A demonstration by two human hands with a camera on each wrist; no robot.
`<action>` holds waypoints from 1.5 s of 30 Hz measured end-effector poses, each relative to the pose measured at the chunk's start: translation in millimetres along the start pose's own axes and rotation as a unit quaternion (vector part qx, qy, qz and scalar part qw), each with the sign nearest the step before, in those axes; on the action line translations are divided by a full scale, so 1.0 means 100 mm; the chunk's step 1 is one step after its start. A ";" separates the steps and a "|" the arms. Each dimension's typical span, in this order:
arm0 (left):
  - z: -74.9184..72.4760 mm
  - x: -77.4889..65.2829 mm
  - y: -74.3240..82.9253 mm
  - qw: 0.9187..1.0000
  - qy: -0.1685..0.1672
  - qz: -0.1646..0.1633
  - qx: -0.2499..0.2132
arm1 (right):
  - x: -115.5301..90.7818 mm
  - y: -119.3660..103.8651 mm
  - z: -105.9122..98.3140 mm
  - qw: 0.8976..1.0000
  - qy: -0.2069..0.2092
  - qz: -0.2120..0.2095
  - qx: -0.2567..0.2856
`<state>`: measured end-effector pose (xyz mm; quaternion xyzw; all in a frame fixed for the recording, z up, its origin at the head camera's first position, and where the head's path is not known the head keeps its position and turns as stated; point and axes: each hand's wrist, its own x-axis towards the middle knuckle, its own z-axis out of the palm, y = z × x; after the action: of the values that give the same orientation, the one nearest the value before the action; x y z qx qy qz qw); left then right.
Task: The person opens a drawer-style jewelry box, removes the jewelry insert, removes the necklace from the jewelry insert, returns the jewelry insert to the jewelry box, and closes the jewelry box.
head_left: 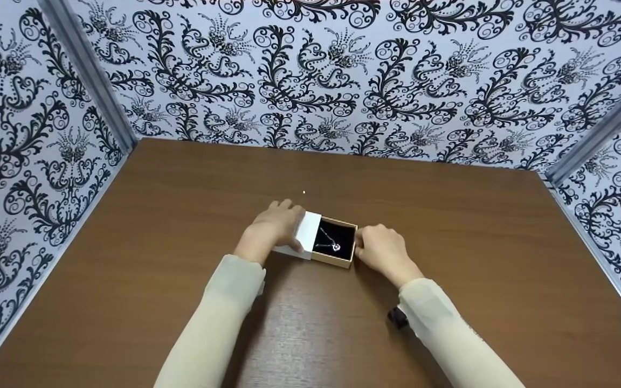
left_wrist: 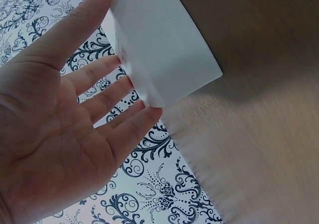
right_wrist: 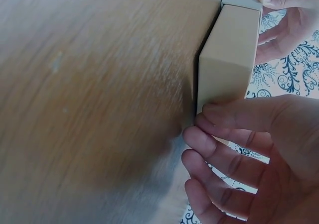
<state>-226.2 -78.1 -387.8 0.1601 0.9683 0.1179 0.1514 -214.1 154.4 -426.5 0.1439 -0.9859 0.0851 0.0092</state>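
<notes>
A small jewelry box lies on the table, its white sleeve (head_left: 307, 233) slid partly off the tan inner tray (head_left: 332, 260). On the black lining inside rests a silver necklace (head_left: 335, 247) with a round pendant; part of its chain is hidden under the sleeve. My left hand (head_left: 277, 222) holds the sleeve across its width, thumb on the near side and fingertips along the far side (left_wrist: 134, 74). At the tray's right end, my right hand (head_left: 381, 247) has thumb and forefinger together on the end wall (right_wrist: 224, 84), the other fingers curled below.
The brown wooden table (head_left: 450, 226) extends around the box on all sides. Patterned black-and-white panels (head_left: 332, 81) with grey frame posts enclose its back and sides. A dark object (head_left: 397, 318) shows at the right sleeve's cuff.
</notes>
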 end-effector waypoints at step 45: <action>-0.01 -0.01 0.01 1.000 -0.001 -0.001 -0.001 | 0.01 0.11 -0.27 0.999 -0.016 0.012 0.042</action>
<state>-225.4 -77.8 -386.8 0.1588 0.9681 0.1188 0.1530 -218.5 168.8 -401.6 0.1335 -0.9832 0.1239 -0.0136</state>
